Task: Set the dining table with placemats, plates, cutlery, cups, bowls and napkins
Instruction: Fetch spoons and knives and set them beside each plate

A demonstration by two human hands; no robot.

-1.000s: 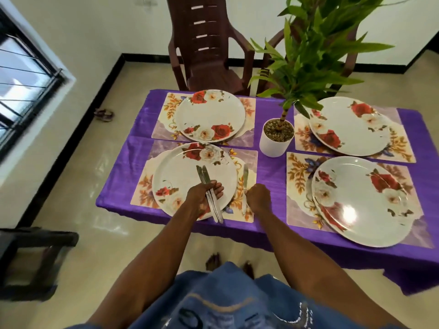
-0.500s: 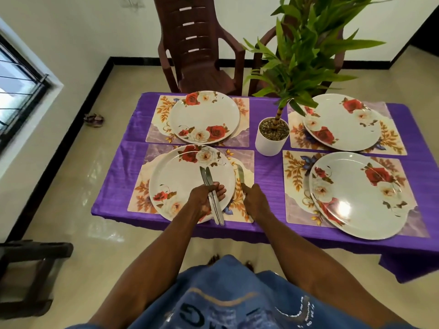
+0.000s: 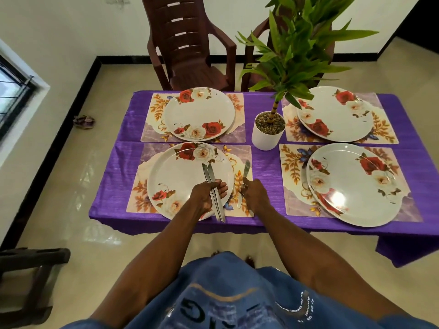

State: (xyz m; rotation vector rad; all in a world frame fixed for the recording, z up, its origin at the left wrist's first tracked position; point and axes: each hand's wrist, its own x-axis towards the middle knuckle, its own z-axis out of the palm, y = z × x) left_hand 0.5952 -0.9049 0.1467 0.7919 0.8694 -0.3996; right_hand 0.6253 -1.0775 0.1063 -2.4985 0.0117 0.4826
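Several floral placemats lie on the purple tablecloth (image 3: pixel 118 176), each under a white rose-patterned plate. Over the near left plate (image 3: pixel 175 179) my left hand (image 3: pixel 206 193) grips a bundle of steel knives (image 3: pixel 212 186), blades pointing away from me. My right hand (image 3: pixel 253 193) holds a single knife (image 3: pixel 245 169) that lies on the near left placemat (image 3: pixel 242 160), just right of that plate. The near right plate (image 3: pixel 351 184), far left plate (image 3: pixel 199 113) and far right plate (image 3: pixel 335 115) carry nothing.
A white pot with a tall green plant (image 3: pixel 268 131) stands mid-table between the settings. Two brown plastic chairs (image 3: pixel 190 48) stand behind the far edge. A dark stool (image 3: pixel 26 269) is at the lower left, a window at the left.
The view has shifted slightly. My right hand has slid a little toward me along the single knife beside the plate. My left hand keeps its bundle of knives in place.
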